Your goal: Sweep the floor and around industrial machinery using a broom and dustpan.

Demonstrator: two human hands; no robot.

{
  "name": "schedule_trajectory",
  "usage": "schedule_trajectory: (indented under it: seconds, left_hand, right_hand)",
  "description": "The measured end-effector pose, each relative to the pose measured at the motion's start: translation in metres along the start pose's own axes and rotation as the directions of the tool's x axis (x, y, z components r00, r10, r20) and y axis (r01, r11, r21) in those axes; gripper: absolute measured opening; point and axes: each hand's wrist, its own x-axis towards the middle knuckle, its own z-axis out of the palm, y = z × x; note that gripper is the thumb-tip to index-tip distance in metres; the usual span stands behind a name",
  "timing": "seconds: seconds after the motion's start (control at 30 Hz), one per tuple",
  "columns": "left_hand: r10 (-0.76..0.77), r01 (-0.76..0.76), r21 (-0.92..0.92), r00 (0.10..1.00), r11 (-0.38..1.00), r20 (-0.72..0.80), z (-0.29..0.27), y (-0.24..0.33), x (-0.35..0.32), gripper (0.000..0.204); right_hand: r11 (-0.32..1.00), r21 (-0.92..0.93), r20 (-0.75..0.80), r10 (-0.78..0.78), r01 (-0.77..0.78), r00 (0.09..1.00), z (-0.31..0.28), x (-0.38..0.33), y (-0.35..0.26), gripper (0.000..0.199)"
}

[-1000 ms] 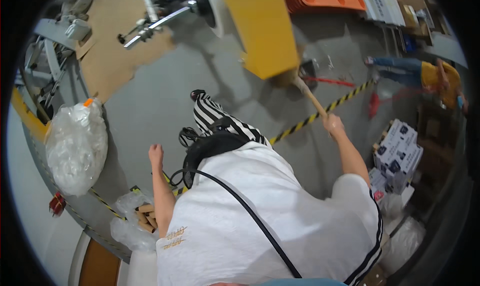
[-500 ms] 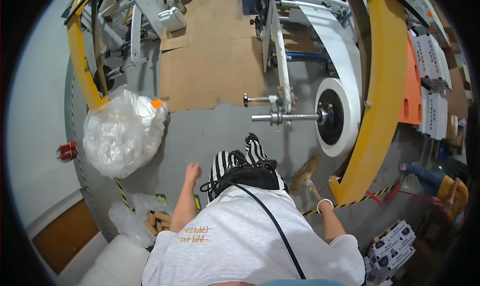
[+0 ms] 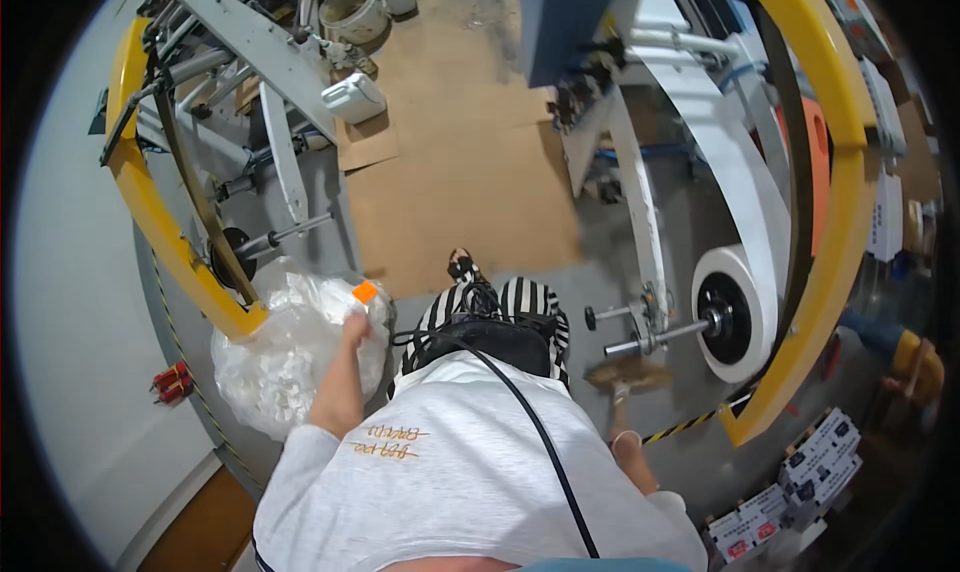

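While the right hand (image 3: 628,450) closes around the wooden handle (image 3: 618,412) of a broom head (image 3: 630,374) resting on grey floor (image 3: 590,282) beside the white roll (image 3: 735,317), ready for sweeping, the left hand (image 3: 352,332) hangs beside a clear plastic bag (image 3: 290,347), fingers unreadable.

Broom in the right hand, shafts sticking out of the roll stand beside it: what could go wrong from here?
1. The right hand carries the broom head-first close to the bare steel shafts by the white paper roll; it could snag there.
2. The left hand swings beside the clear plastic bag against the yellow guard rail; a foot could catch it.
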Motion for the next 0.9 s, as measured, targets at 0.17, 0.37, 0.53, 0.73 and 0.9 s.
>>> schedule_trajectory:
  seconds: [0.17, 0.37, 0.53, 0.73, 0.9]
  left_hand:
    - [-0.464, 0.012, -0.781, 0.81, 0.624, -0.359, -0.29, 0.044, 0.167, 0.032]
    - [-0.107, -0.332, -0.73, 0.869, 0.598, -0.483, -0.414, 0.139, 0.287, 0.027]
    - [0.252, -0.356, -0.735, 0.934, 0.577, -0.255, -0.42, 0.192, 0.283, 0.026]
    - [0.074, -0.124, -0.675, 0.992, 0.727, -0.102, -0.409, 0.136, 0.31, 0.03]
    - [-0.056, 0.106, -0.387, 0.989, 0.916, 0.138, -0.419, 0.08, 0.342, 0.035]
  right_hand:
    - [0.47, 0.792, -0.278, -0.293, 0.391, 0.915, 0.001, -0.105, -0.131, 0.007]
    - [-0.671, 0.582, -0.7, -0.125, 0.46, 0.703, -0.126, -0.225, -0.177, 0.012]
    - [-0.78, 0.589, -0.405, -0.057, 0.213, 0.912, -0.23, -0.362, -0.209, 0.013]
    - [-0.562, 0.798, -0.071, -0.445, -0.217, 0.893, -0.278, -0.356, -0.195, 0.025]
    - [-0.483, 0.875, -0.155, -0.355, -0.04, 0.922, -0.327, -0.482, -0.258, 0.026]
